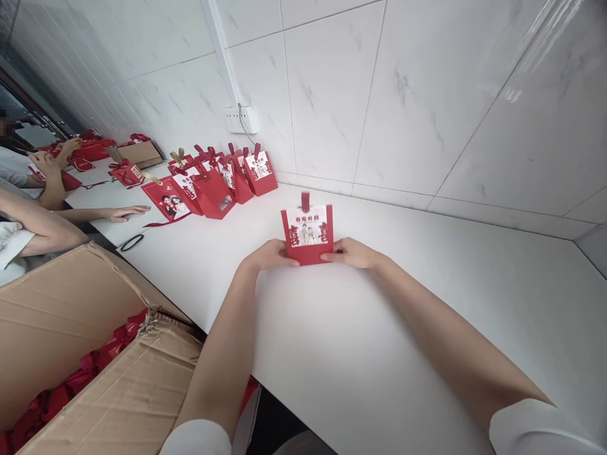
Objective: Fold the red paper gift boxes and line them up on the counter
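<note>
A small red gift box (310, 255) with a white printed panel of a couple and a red ribbon loop on top stands upright on the white table. My left hand (271, 255) grips its left side, thumb across the lower front. On the opposite side my right hand (353, 253) holds it the same way, its thumb on the lower right corner. The fingers behind the box are hidden.
Several similar red gift boxes (214, 197) stand by the tiled wall, left of centre. Co-workers' hands (124, 213) rest at the far left, near black scissors (131, 242). An open cardboard carton (161, 360) with red items stands at lower left. A socket strip (240, 120) is on the wall.
</note>
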The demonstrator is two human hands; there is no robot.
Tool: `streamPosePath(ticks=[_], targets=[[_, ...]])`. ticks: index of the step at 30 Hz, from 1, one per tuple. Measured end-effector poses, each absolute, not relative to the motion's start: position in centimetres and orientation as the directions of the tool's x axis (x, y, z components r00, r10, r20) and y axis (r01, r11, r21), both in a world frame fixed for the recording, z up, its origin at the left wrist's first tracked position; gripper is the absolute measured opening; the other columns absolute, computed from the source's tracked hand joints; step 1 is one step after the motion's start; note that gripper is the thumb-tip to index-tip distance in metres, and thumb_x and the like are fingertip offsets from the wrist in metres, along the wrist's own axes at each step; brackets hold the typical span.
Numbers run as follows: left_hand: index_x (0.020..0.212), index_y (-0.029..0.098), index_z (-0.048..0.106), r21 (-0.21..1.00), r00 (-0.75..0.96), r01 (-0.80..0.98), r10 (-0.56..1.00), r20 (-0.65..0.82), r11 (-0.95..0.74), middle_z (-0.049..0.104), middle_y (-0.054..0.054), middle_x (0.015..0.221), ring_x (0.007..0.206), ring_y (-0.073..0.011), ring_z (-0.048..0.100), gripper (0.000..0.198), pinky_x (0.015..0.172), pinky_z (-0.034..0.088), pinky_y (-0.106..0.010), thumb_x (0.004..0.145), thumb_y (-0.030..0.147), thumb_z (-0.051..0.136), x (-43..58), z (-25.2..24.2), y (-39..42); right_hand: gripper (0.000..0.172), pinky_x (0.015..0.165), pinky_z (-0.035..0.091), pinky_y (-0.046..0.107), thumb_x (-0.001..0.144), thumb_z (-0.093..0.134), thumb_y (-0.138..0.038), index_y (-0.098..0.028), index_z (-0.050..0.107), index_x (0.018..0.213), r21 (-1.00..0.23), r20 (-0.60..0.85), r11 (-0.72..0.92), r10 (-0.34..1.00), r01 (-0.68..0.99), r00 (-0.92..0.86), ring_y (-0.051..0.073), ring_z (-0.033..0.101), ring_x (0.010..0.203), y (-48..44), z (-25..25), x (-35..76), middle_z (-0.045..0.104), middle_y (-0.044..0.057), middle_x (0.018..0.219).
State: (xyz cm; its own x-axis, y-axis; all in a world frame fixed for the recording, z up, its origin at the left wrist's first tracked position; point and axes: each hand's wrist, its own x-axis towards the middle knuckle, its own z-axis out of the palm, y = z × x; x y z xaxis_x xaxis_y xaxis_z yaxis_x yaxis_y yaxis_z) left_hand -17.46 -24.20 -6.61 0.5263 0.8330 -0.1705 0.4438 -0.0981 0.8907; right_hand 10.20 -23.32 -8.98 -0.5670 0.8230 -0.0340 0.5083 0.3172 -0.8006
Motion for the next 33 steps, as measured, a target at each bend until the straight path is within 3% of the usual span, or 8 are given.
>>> streamPosePath(ticks=[6,12,16,20,23,26,29,33], targets=[[0.115,0.019,0.066,0.879,0.567,0.472,0.787,-0.241,-0.071,0.07,-0.006,0.112,0.103,-0.0284,0.065,0.059,0.091,0.052,-0.041,0.059,0.032,0.079,-18.0,-6.4,-24.3,0.046,0.067,0.042,0.03,0.071,0.061,-0.064,-0.02,0.072,0.08,-0.762,-0.182,0.353,0.687,0.543,-0.703,0.022,0.057,0.076,-23.4,-8.1,10.0,0.065,0.003,0.078],[0.11,0.018,0.066,0.895,0.619,0.434,0.756,-0.215,-0.101,0.069,-0.007,0.11,0.102,-0.0267,0.064,0.051,0.092,0.05,-0.041,0.061,0.031,0.076,-17.9,-6.7,-24.2,0.042,0.061,0.039,0.028,0.076,0.058,-0.059,-0.019,0.065,0.069,-0.786,-0.191,0.336,0.666,0.519,-0.721,0.015,0.048,0.063,-23.7,-8.2,9.8,0.056,0.0,0.067],[0.109,0.022,0.061,0.782,0.296,0.588,0.955,0.027,-0.205,0.068,-0.005,0.104,0.091,-0.0219,0.063,0.039,0.085,0.049,-0.039,0.071,0.027,0.066,-18.0,-7.7,-23.6,0.037,0.061,0.04,0.028,0.078,0.058,-0.052,-0.02,0.058,0.06,-0.802,-0.146,0.385,0.616,0.457,-0.775,0.015,0.051,0.06,-23.7,-7.7,9.6,0.057,0.0,0.061],[0.128,0.025,0.046,0.722,-0.05,0.685,0.983,0.178,-0.096,0.059,-0.01,0.125,0.108,-0.0244,0.058,0.054,0.091,0.045,-0.041,0.078,0.034,0.063,-17.8,-8.4,-23.2,0.039,0.055,0.04,0.031,0.072,0.066,-0.05,-0.02,0.051,0.051,-0.581,-0.334,0.341,0.728,0.739,-0.599,0.017,0.053,0.054,-23.0,-7.1,10.8,0.059,0.003,0.057],[0.14,0.026,0.035,0.775,0.077,0.613,0.988,0.136,-0.154,0.044,-0.013,0.143,0.13,-0.0282,0.043,0.079,0.099,0.041,-0.042,0.074,0.05,0.068,-16.7,-8.6,-23.6,0.043,0.052,0.038,0.034,0.073,0.065,-0.054,-0.021,0.05,0.05,-0.372,-0.376,0.248,0.841,0.894,-0.39,0.02,0.052,0.049,-22.4,-6.6,12.0,0.054,0.006,0.05],[0.15,0.028,0.017,0.79,0.247,0.566,0.963,0.112,-0.237,0.032,-0.015,0.151,0.14,-0.0316,0.03,0.109,0.104,0.037,-0.043,0.063,0.054,0.077,-15.2,-8.8,-24.2,0.039,0.054,0.04,0.033,0.077,0.06,-0.059,-0.02,0.059,0.08,-0.368,-0.233,0.243,0.91,0.897,-0.342,0.023,0.06,0.061,-22.4,-6.1,12.3,0.065,0.01,0.073],[0.152,0.03,0.001,0.777,0.317,0.554,0.939,0.135,-0.299,0.03,-0.014,0.152,0.137,-0.034,0.034,0.127,0.107,0.034,-0.048,0.057,0.053,0.082,-14.0,-9.1,-24.4,0.032,0.057,0.042,0.028,0.087,0.053,-0.048,-0.021,0.051,0.105,-0.41,-0.103,0.383,0.882,0.828,-0.459,0.021,0.064,0.073,-23.0,-5.7,11.4,0.068,0.009,0.093],[0.152,0.03,0.001,0.793,0.311,0.519,0.935,0.171,-0.318,0.031,-0.015,0.15,0.133,-0.0362,0.039,0.129,0.108,0.033,-0.052,0.055,0.051,0.083,-13.6,-9.4,-24.2,0.015,0.06,0.04,0.029,0.093,0.045,-0.031,-0.019,0.052,0.099,-0.343,-0.055,0.451,0.866,0.824,-0.497,0.023,0.064,0.081,-23.6,-6.0,9.9,0.068,0.012,0.096]])
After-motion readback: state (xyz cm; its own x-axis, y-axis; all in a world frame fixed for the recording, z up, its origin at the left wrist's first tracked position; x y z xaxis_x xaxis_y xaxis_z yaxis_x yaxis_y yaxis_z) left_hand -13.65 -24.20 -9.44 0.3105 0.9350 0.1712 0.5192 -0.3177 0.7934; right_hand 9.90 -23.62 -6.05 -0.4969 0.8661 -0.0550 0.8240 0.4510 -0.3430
